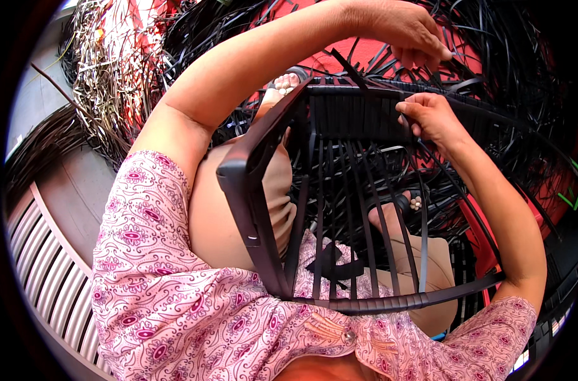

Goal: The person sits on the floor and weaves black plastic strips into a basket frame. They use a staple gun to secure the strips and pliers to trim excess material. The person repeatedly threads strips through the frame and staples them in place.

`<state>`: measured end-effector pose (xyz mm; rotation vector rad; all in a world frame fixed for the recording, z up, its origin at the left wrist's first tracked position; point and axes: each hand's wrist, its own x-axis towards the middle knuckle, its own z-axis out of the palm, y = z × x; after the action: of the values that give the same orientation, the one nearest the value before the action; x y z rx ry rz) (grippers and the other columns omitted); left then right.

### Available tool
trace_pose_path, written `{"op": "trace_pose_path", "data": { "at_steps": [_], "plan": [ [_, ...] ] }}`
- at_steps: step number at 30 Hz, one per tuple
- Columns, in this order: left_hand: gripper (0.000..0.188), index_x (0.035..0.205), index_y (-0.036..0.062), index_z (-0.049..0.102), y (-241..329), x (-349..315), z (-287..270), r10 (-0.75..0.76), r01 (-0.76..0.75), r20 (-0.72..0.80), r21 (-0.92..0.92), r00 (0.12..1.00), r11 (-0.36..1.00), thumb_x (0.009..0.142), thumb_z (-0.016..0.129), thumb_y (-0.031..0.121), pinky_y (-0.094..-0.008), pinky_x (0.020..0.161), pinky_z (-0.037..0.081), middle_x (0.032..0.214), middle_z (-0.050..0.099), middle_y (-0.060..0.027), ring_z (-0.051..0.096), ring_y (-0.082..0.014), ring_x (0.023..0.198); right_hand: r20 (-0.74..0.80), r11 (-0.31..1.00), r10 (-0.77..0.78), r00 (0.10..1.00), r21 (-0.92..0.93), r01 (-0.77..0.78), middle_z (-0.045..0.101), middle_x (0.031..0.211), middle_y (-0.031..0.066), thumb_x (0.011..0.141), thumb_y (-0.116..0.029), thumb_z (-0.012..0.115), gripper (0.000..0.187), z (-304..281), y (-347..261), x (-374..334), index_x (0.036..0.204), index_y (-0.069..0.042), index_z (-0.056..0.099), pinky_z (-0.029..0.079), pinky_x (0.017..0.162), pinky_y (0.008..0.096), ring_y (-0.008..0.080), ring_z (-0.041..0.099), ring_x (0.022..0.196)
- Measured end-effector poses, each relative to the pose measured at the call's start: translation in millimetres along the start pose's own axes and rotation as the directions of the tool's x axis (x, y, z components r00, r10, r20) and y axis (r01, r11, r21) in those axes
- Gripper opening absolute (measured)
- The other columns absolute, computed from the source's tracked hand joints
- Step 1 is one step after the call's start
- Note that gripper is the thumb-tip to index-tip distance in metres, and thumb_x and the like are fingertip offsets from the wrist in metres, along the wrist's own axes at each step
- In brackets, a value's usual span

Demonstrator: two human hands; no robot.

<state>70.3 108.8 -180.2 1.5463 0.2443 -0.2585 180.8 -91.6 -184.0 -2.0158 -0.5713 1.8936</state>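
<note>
A dark chair frame (243,166) with black strips stretched across it leans over my lap. Its far rail (358,91) is tightly wrapped in black strip. My left hand (417,37) is beyond that rail, arm arched over the frame, fingers curled and thumb side pointing right; what it holds, if anything, I cannot make out. Just inside the rail my right hand (433,120) pinches a black strip (423,216) that hangs toward the near rail (390,303). Several lengthwise strips (371,209) run between the two rails.
Heaps of loose black strips (511,57) lie beyond the frame over a red surface (346,54). Brown and black bundles (105,82) stand at the far left. A slatted light-coloured seat (54,273) is at my left; a red plastic piece (482,232) is at the right.
</note>
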Motion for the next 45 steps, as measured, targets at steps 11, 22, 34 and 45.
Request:
{"op": "trace_pose_path", "data": {
  "at_steps": [11,22,34,45],
  "plan": [
    [0.026,0.1,0.0084,0.072,-77.8,17.0,20.1,-0.172,0.161,0.06,0.162,0.983,0.974,0.092,0.063,0.032,-0.0269,0.067,0.051,0.082,0.068,-0.0007,0.065,-0.0115,0.073,-0.117,0.997,0.008,0.993,0.082,0.001,0.058,0.067,-0.0028,0.088,-0.026,0.07,0.022,14.2,22.6,-2.4,0.08,-0.006,0.065,0.032,0.047,0.0194,0.003,0.044,0.051],
    [0.034,0.11,0.0054,0.07,-107.2,37.5,43.5,-0.108,0.087,0.156,0.133,0.982,0.987,0.091,0.066,0.033,-0.0292,0.063,0.05,0.083,0.067,-0.0023,0.061,-0.0133,0.073,-0.196,0.971,-0.238,0.951,-0.051,0.233,0.058,0.073,-0.0041,0.09,-0.019,0.066,0.016,15.4,52.4,12.6,0.089,-0.003,0.068,0.038,0.053,0.0214,0.0043,0.046,0.058],
    [0.042,0.104,-0.0007,0.07,-110.5,51.5,45.0,-0.129,0.103,0.19,0.141,0.973,0.985,0.093,0.063,0.039,-0.0327,0.073,0.053,0.088,0.07,-0.0068,0.063,-0.0164,0.08,-0.168,0.971,-0.235,0.957,0.008,0.239,0.058,0.074,-0.0038,0.089,-0.022,0.069,0.016,7.3,59.3,35.1,0.084,-0.008,0.067,0.034,0.053,0.022,0.0044,0.044,0.057],
    [0.042,0.085,0.0036,0.071,-105.0,69.2,51.3,-0.317,0.231,0.168,0.393,0.934,0.89,0.089,0.065,0.045,-0.032,0.056,0.044,0.071,0.063,-0.0036,0.054,-0.0159,0.061,-0.377,0.975,-0.204,0.904,-0.001,0.22,0.058,0.074,-0.0023,0.089,-0.032,0.069,0.02,-11.1,97.2,80.4,0.093,-0.012,0.067,0.036,0.057,0.0253,0.0092,0.049,0.06]
  ]
}}
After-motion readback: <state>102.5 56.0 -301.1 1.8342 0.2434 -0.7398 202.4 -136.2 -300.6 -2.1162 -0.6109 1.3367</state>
